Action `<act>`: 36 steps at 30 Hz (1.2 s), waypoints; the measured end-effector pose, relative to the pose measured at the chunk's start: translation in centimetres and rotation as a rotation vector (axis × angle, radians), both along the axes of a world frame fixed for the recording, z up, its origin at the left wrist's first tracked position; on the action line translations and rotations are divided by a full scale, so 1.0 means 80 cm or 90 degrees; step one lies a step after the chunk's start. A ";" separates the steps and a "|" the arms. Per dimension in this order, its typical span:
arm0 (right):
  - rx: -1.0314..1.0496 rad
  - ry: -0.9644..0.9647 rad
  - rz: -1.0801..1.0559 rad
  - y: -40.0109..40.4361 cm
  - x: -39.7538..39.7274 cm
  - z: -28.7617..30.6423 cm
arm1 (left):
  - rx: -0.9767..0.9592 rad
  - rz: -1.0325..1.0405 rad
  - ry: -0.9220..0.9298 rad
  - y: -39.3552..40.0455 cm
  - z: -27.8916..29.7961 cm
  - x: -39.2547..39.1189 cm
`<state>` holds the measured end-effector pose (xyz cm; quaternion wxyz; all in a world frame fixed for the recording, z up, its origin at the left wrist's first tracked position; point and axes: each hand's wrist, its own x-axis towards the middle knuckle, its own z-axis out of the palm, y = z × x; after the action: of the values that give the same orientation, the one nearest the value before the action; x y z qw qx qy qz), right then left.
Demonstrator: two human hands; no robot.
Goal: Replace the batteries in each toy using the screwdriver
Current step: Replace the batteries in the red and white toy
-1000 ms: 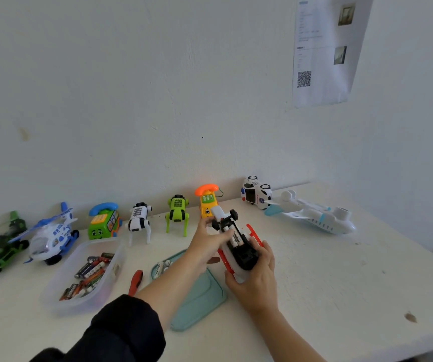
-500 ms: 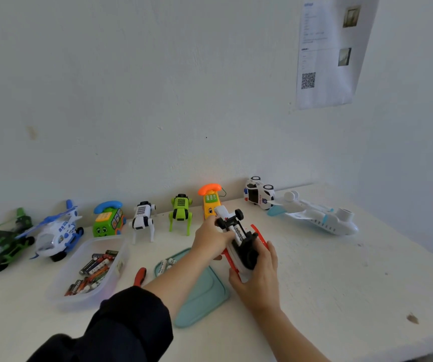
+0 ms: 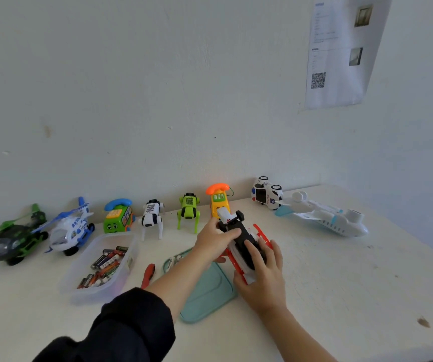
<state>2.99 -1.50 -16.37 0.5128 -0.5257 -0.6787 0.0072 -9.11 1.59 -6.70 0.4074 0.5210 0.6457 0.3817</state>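
Note:
A red, white and black toy helicopter [image 3: 239, 231] lies upside down at the middle of the table, its black underside up. My right hand [image 3: 262, 278] grips its near end, fingers curled over the underside. My left hand [image 3: 214, 242] holds its left side, thumb laid across the black belly. The battery bay is hidden under my fingers. A red-handled screwdriver [image 3: 148, 275] lies on the table left of my left forearm. A clear tub of batteries [image 3: 100, 267] stands further left. A teal tray [image 3: 207, 291] under my left arm holds a few loose batteries [image 3: 171, 262].
Along the wall stand a green helicopter [image 3: 14, 240], a blue and white helicopter [image 3: 70, 228], a green phone toy [image 3: 118, 216], a white robot dog [image 3: 152, 218], a green robot dog [image 3: 189, 210], a yellow phone toy [image 3: 219, 199], a police car [image 3: 266, 193] and a white plane [image 3: 325, 216].
My left thumb has slid further over the toy's black underside, and my right fingers have closed more over its near end. The toy stays in the same place.

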 end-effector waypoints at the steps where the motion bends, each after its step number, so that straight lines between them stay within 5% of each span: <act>1: 0.001 0.000 0.001 0.000 0.000 0.000 | 0.019 0.018 0.009 -0.001 -0.002 0.004; 6: -0.025 0.026 -0.005 0.002 0.001 -0.002 | 0.041 0.028 0.050 0.000 0.000 0.013; 10: -0.044 0.132 0.009 0.005 0.004 0.000 | -0.029 -0.031 -0.063 -0.008 -0.001 0.001; 14: -0.165 0.381 0.020 0.001 0.016 0.019 | 0.024 0.053 -0.070 -0.021 -0.004 -0.022; 19: -0.401 0.954 0.140 0.016 0.010 0.072 | -0.052 0.050 -0.118 -0.033 0.010 -0.032; 22: -0.509 1.069 0.260 0.020 -0.008 0.091 | -0.054 0.022 -0.202 -0.041 0.020 -0.021; 27: -0.580 0.971 0.499 0.002 -0.075 0.112 | 0.135 0.189 -0.305 -0.054 0.029 -0.028; 32: -0.690 0.606 0.552 0.010 -0.126 0.130 | 0.271 0.333 -0.236 -0.065 0.049 -0.108; 36: -0.645 0.316 0.505 0.014 -0.177 0.141 | 0.356 0.392 -0.081 -0.101 0.068 -0.200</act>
<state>-11.19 -0.41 -5.09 0.3027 -0.3956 -0.5949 0.6308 -25.07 -6.47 -1.30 0.1563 0.3698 0.6164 0.6774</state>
